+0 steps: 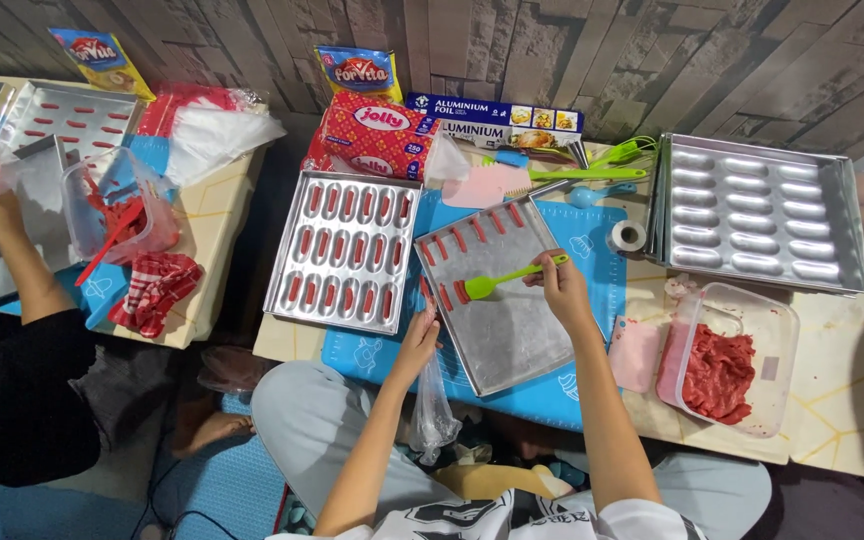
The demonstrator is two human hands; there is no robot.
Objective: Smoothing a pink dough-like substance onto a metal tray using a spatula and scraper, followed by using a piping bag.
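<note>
My right hand (559,285) is closed around one green spatula (500,281), its blade on the flat tray (502,330) near that tray's left edge. My left hand (418,340) pinches one clear plastic bag (433,410) at the table's near edge. Eight red strips (472,240) lie on the tray. Two moulded pans (344,250) flank it.

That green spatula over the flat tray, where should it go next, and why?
Probably a short slide under the red strip at its tip. The right hand holds the green spatula with its blade against the lower strips on the flat tray, while the left hand pinches a clear bag.
</note>
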